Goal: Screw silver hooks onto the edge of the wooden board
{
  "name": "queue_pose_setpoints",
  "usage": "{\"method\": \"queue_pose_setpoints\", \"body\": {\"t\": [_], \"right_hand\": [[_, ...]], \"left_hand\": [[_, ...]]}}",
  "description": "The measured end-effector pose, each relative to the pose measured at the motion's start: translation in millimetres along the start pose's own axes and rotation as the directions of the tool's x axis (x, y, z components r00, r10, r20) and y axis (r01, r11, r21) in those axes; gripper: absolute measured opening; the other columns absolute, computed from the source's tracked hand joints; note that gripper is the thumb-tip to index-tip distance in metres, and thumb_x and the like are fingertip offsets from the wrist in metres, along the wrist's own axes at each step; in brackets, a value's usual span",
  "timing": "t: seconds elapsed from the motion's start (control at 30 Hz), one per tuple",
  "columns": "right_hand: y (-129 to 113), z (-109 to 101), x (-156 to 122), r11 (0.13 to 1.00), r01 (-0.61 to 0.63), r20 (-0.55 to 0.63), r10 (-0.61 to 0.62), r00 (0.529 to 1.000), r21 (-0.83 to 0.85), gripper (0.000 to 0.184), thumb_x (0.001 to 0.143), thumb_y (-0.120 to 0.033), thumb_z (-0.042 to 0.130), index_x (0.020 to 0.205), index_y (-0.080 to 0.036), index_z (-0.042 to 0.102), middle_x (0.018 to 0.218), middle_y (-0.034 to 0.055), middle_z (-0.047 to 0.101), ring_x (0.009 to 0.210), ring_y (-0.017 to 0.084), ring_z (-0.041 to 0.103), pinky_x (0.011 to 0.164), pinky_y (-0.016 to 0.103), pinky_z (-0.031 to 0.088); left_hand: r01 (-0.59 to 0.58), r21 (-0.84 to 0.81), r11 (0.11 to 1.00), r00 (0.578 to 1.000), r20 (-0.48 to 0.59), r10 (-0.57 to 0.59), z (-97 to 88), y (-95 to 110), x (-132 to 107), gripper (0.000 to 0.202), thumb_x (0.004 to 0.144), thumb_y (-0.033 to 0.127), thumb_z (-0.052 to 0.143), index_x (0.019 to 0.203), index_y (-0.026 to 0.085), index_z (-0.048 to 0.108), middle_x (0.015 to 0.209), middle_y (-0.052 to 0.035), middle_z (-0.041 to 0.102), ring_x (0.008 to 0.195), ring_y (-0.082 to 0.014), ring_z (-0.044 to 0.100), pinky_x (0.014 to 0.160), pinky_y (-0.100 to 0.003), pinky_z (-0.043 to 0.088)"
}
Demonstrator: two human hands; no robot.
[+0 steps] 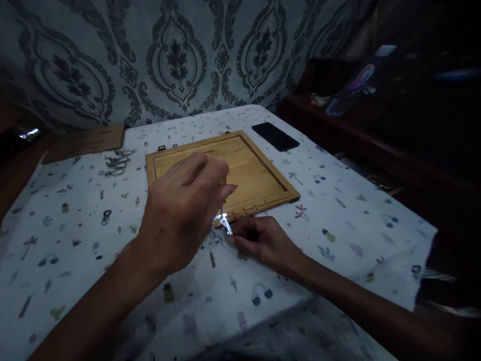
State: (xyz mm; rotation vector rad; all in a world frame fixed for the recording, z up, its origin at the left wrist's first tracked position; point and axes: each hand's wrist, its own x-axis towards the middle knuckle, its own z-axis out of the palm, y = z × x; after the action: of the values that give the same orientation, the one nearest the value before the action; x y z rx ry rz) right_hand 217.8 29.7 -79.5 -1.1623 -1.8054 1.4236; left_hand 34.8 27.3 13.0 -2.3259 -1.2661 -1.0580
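Observation:
A square wooden frame (259,173) lies flat on the table's patterned white cloth (75,235). My left hand (184,210) hovers over the frame's near edge with its fingers curled round a thin tool whose shaft points down at a small shiny metal bracket (225,223). My right hand (263,240) rests on the cloth just below that edge and pinches the bracket against the frame. The tool's handle is hidden inside my fist.
More metal brackets (117,165) lie on the cloth at the far left, beside a brown cardboard sheet (86,143). A black phone (275,136) lies past the frame's right corner. A dark wooden shelf (376,130) with a bottle stands on the right.

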Motion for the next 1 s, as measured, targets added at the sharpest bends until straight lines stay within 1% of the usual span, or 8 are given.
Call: {"method": "queue_pose_setpoints", "body": {"t": [0.1,0.2,0.33,0.5,0.57,0.77,0.9,1.0], "right_hand": [[0.0,-0.4,-0.4,1.000,-0.013,0.005,0.012,1.000,0.012,0.022,0.077,-0.035,0.065,0.067,-0.016,0.060,0.053,-0.0025,0.057,0.048,0.009,0.052,0.046,0.020,0.040],[-0.1,-0.4,-0.5,0.999,-0.035,0.015,0.035,0.999,0.034,0.022,0.077,-0.035,0.065,0.067,-0.016,0.059,0.054,-0.0026,0.057,0.047,0.009,0.052,0.046,0.020,0.040],[1.0,-0.4,-0.1,1.000,-0.017,0.006,0.017,1.000,0.011,0.020,0.077,-0.032,0.065,0.066,-0.016,0.059,0.054,-0.0030,0.056,0.048,0.008,0.050,0.046,0.020,0.038],[3.3,-0.6,0.3,1.000,0.010,0.004,-0.010,1.000,-0.014,0.022,0.079,-0.032,0.065,0.065,-0.016,0.059,0.054,-0.0028,0.055,0.049,0.008,0.049,0.045,0.020,0.036],[3.5,-0.7,0.3,0.999,0.026,0.003,-0.026,1.000,-0.026,0.021,0.079,-0.030,0.065,0.066,-0.016,0.059,0.053,-0.0030,0.055,0.048,0.008,0.048,0.045,0.020,0.036],[1.5,-0.8,0.4,1.000,0.000,0.008,0.000,1.000,0.000,0.020,0.078,-0.030,0.066,0.067,-0.016,0.060,0.054,-0.0020,0.058,0.048,0.009,0.052,0.045,0.020,0.038],[1.2,-0.8,0.0,1.000,-0.014,0.010,0.013,1.000,0.017,0.022,0.078,-0.033,0.067,0.065,-0.016,0.059,0.053,-0.0025,0.056,0.048,0.009,0.051,0.045,0.020,0.038],[2.3,-0.8,-0.3,1.000,-0.019,0.012,0.019,1.000,0.015,0.022,0.078,-0.033,0.066,0.065,-0.016,0.060,0.053,-0.0023,0.057,0.048,0.009,0.051,0.046,0.020,0.039]], "left_hand": [[0.024,0.021,0.999,1.000,0.017,-0.024,-1.5,0.0,0.5,0.006,0.087,0.020,0.064,0.086,0.020,0.058,0.078,0.0015,0.063,0.071,-0.0162,0.064,0.061,-0.028,0.048],[0.031,0.002,1.000,0.999,0.035,-0.031,-2.5,0.9,0.8,0.006,0.086,0.019,0.065,0.087,0.020,0.058,0.079,0.0009,0.063,0.072,-0.0160,0.063,0.060,-0.028,0.047],[0.038,-0.031,0.999,0.998,0.049,-0.037,-3.6,3.2,0.8,0.006,0.086,0.018,0.064,0.088,0.021,0.059,0.081,0.0008,0.065,0.072,-0.0161,0.063,0.059,-0.027,0.047],[0.037,-0.162,0.986,0.997,0.075,-0.025,-5.4,4.0,0.7,0.014,0.086,0.009,0.061,0.096,0.018,0.061,0.089,0.0006,0.068,0.080,-0.0132,0.065,0.068,-0.023,0.052],[0.036,-0.212,0.977,0.996,0.089,-0.017,-6.0,3.1,0.6,0.017,0.087,0.008,0.060,0.099,0.018,0.062,0.092,0.0005,0.069,0.084,-0.0127,0.066,0.071,-0.021,0.053],[0.037,-0.303,0.952,0.995,0.098,-0.008,-6.7,-0.7,1.9,0.019,0.085,0.004,0.059,0.100,0.015,0.063,0.093,-0.0011,0.069,0.083,-0.0119,0.065,0.070,-0.021,0.052],[0.031,-0.315,0.949,0.996,0.088,-0.003,-5.8,-0.6,3.4,0.013,0.086,0.009,0.061,0.098,0.015,0.063,0.090,-0.0017,0.068,0.081,-0.0123,0.064,0.071,-0.023,0.053],[0.056,-0.277,0.959,0.997,0.075,-0.037,-3.8,1.6,3.7,0.006,0.086,0.016,0.065,0.092,0.017,0.064,0.088,-0.0019,0.067,0.080,-0.0135,0.064,0.067,-0.024,0.052]]}}
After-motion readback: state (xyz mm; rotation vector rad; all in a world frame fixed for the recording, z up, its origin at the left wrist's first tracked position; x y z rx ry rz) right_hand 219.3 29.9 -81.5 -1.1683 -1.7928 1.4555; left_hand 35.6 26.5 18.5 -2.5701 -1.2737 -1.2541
